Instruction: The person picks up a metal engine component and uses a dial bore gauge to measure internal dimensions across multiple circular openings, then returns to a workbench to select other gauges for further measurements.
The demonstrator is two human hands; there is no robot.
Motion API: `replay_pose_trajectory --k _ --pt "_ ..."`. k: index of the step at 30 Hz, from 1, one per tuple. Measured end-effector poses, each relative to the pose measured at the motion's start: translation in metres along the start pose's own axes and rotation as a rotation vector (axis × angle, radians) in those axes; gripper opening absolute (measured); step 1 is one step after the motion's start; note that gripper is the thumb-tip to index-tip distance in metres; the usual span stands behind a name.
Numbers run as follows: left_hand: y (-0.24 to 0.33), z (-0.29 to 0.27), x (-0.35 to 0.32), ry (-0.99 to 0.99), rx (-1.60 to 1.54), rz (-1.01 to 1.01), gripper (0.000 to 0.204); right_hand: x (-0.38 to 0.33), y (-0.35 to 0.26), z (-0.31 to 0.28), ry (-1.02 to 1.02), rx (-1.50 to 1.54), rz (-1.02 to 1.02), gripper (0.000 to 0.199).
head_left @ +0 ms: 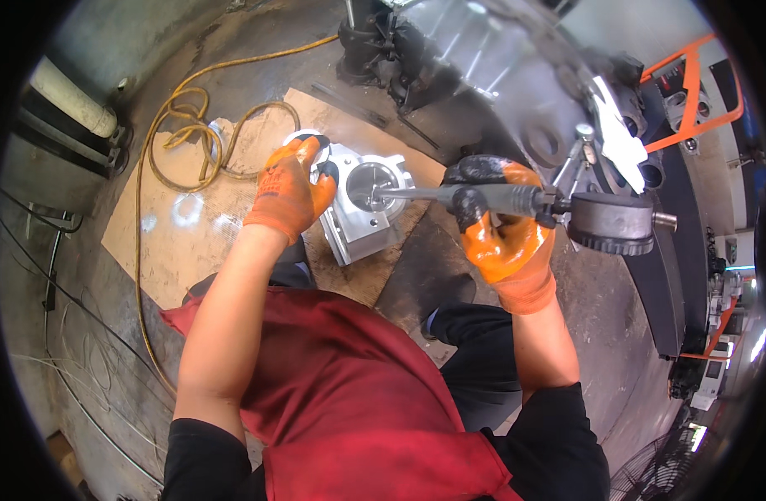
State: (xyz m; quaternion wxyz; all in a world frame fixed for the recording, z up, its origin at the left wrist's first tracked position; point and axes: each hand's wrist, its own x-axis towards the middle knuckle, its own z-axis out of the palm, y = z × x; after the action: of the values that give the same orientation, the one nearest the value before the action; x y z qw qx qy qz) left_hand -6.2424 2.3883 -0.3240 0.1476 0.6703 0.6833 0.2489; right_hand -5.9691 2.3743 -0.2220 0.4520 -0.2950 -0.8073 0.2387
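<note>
My left hand (289, 190), in an orange glove, rests on the left side of a silver metal block (362, 224) with a round bore in its top. The block sits on a sheet of cardboard (182, 225) on the floor. My right hand (501, 227), also in an orange glove, grips the handle of a bore gauge (516, 200). The gauge's thin rod reaches left into the round bore, and its round dark dial head (610, 222) sticks out to the right of my hand.
A yellow hose (176, 134) lies coiled on the cardboard to the left. A large grey machine casting (500, 75) stands behind the block. Orange railings (692, 92) are at the upper right. A white pipe (70, 96) runs along the left wall. My red apron fills the lower middle.
</note>
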Motion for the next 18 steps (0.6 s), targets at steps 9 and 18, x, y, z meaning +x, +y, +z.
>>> replay_pose_trajectory --k 9,18 --pt "0.011 0.002 0.01 0.006 -0.049 0.131 0.034 -0.022 0.077 0.033 -0.196 0.268 0.338 0.05" --pt "-0.008 0.01 0.012 -0.134 -0.093 0.114 0.04 -0.007 0.095 0.051 -0.326 0.063 0.367 0.042"
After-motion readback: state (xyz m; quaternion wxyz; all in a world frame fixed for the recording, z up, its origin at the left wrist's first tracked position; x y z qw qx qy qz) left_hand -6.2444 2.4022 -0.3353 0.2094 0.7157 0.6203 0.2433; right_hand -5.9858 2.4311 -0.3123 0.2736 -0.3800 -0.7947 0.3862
